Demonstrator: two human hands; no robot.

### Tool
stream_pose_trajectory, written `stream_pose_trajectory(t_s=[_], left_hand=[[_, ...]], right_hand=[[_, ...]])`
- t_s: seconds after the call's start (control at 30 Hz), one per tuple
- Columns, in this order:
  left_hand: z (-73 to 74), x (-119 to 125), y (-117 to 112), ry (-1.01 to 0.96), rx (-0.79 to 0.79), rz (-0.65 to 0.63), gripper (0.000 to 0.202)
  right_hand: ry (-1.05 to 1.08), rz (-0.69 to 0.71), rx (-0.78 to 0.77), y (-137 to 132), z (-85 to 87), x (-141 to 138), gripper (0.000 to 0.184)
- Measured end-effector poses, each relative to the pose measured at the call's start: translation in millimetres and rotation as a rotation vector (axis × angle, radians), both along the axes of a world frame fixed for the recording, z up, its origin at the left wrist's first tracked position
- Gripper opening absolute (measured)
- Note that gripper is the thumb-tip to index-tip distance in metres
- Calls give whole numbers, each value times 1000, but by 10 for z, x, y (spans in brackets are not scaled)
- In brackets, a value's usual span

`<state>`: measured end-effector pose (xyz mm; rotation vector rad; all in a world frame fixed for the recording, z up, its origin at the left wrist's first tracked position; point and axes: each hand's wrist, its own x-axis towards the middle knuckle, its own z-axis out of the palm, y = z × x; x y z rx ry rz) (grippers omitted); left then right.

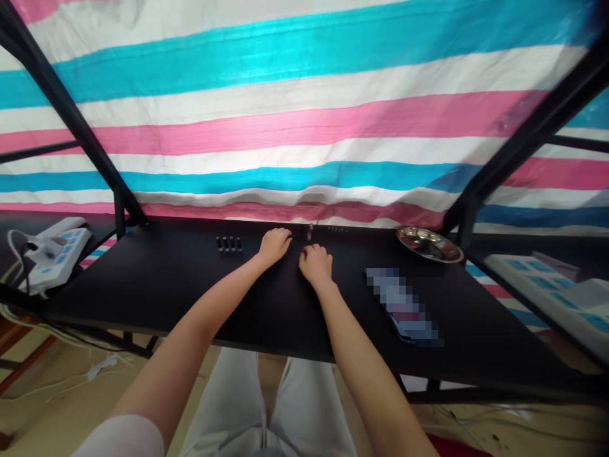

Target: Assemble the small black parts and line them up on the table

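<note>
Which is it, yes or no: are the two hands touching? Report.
No, black tabletop shows between the left hand and the right hand.

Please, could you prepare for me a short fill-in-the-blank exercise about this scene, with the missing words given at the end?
1. The tabletop is ____ in colour.
2. Left of the left hand is a row of ____ small cylinders.
3. The shiny metal dish lies near the tabletop's far ____ corner.
4. Besides white and blue, the sheet behind has ____ stripes.

Missing words: black; four; right; pink.
</note>
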<state>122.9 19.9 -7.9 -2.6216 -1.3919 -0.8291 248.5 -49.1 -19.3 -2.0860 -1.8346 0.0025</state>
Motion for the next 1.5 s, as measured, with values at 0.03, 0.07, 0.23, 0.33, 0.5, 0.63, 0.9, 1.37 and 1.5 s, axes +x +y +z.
stream_pose_trajectory(t_s=[0.03,0.07,0.23,0.33,0.5,0.63,0.9,1.37,1.5], left_hand=[[6,-58,-52,-50,0,-6,16],[10,-116,-111,-103,-1,-12,15],[-37,-354,-420,-409,-15,-11,14],[-102,-450,-548,-575,-43,28,14],[-149,-572,-623,-750,-49,29,17],[-177,-618,-603,-779,-47,18,18],[-213,-609,-625,-709,-92,4,19],[-240,-636,-628,-716,-94,24,20],[-259,-640,-626,-731,-96,28,21]], right_hand=[[9,-16,5,5,-12,-1,35],[19,-30,6,13,-26,-4,37],[46,-55,-53,109,-102,-47,48],[37,-66,-109,184,-134,-82,53],[46,-85,-208,288,-169,-110,58],[43,-87,-246,373,-199,-100,60],[66,-71,-228,477,-229,-53,58],[150,-11,-45,163,-175,-139,45],[204,0,93,43,-84,-134,43]])
